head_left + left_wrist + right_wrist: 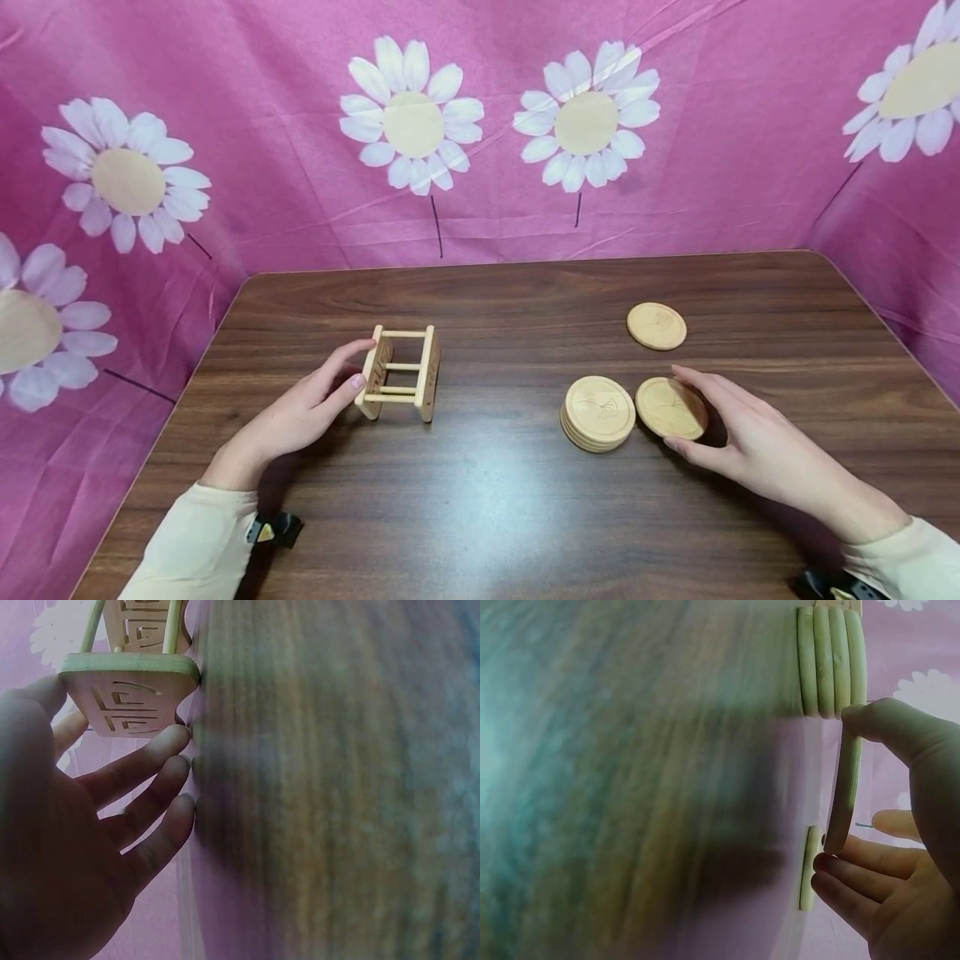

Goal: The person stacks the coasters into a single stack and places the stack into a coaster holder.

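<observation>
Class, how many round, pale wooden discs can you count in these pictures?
6: a stack of four round, pale wooden discs on the dark brown wood-grain table, one disc pinched by the right hand, and one lone disc farther back.

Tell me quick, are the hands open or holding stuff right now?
Left hand: open, touching the wooden rack.
Right hand: closed, holding a round wooden disc by its edge.
</observation>
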`<state>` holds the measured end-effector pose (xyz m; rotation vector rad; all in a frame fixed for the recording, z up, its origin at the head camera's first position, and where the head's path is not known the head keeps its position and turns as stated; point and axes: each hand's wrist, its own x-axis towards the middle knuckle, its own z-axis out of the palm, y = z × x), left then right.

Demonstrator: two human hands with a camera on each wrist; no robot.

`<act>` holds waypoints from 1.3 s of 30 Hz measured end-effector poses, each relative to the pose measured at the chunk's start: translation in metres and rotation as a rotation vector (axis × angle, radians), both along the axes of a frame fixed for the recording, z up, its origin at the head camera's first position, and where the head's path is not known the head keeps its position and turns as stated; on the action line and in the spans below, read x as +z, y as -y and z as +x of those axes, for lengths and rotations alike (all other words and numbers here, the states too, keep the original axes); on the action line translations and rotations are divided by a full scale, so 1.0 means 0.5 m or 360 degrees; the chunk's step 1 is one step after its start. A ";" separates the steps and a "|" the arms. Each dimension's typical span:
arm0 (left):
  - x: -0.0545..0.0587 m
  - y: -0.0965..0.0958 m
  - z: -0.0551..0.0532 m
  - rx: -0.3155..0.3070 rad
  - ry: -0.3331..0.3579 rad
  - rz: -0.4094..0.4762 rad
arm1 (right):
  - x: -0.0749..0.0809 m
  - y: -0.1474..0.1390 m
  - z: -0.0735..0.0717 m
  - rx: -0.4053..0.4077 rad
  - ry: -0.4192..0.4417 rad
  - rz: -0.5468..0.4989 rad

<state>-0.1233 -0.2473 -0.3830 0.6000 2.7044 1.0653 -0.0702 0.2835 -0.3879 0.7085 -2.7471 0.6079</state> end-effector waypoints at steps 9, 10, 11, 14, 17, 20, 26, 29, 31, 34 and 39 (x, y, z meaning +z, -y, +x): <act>-0.004 0.001 -0.005 -0.0015 0.0011 0.0000 | 0.013 0.004 0.000 0.0012 -0.0010 -0.0022; -0.005 0.002 -0.005 -0.0017 0.0012 0.0000 | 0.015 0.005 0.000 0.0012 -0.0009 -0.0026; -0.005 0.002 -0.005 -0.0018 0.0014 -0.0002 | 0.016 0.005 0.000 0.0012 -0.0007 -0.0028; -0.005 0.002 -0.006 -0.0017 0.0012 -0.0001 | 0.018 0.006 0.001 0.0016 -0.0006 -0.0030; -0.004 0.001 -0.007 -0.0020 0.0015 0.0004 | 0.019 0.008 0.001 0.0018 -0.0008 -0.0036; -0.002 0.000 -0.007 -0.0025 0.0018 0.0012 | 0.020 0.009 0.000 0.0018 -0.0012 -0.0041; -0.001 0.002 -0.006 -0.0018 0.0016 0.0009 | 0.026 0.017 -0.001 0.0024 -0.0004 -0.0038; -0.002 0.003 -0.005 -0.0015 0.0002 -0.0002 | 0.031 0.021 -0.003 0.0036 0.0005 -0.0041; -0.003 0.003 -0.005 -0.0019 -0.0002 0.0001 | 0.033 0.025 -0.003 0.0047 0.0008 -0.0042; -0.003 0.002 -0.004 -0.0020 -0.0001 0.0007 | 0.035 0.029 -0.004 0.0060 0.0007 -0.0045; -0.003 0.001 -0.003 -0.0011 0.0009 0.0008 | 0.035 0.038 -0.006 0.0073 0.0007 -0.0035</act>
